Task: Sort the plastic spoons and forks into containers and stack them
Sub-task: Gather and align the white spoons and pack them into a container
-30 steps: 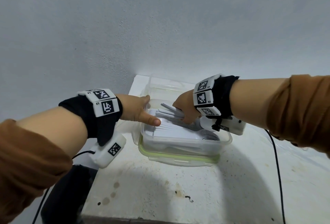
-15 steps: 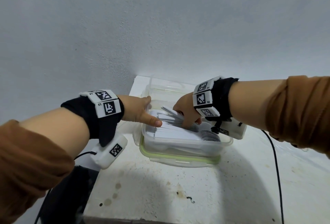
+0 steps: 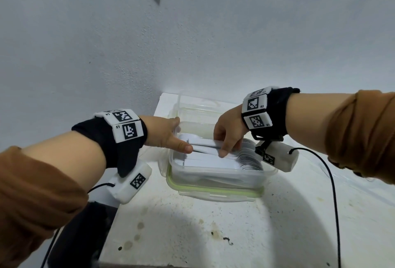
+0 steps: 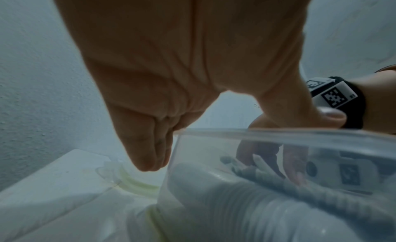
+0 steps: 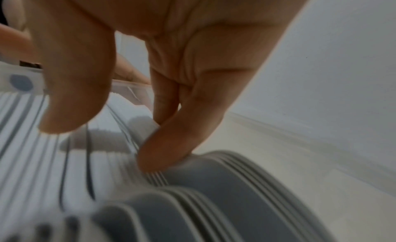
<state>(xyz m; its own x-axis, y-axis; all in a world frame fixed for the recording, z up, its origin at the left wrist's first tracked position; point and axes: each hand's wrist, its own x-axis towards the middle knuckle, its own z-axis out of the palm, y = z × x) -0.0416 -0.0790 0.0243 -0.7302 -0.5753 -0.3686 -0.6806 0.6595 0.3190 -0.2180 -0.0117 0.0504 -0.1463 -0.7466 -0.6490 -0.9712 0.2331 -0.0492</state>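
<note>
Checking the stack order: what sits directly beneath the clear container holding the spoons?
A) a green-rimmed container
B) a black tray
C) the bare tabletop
A: the clear container of spoons rests on a green-rimmed container, whose green edge shows just below it.

White spoons point(image 3: 251, 160), clear container point(image 3: 213, 172), green-rimmed lid point(image 3: 213, 191), black-and-white patterned wrist tags point(image 3: 128, 133), brown sleeves point(image 3: 32, 193)
</note>
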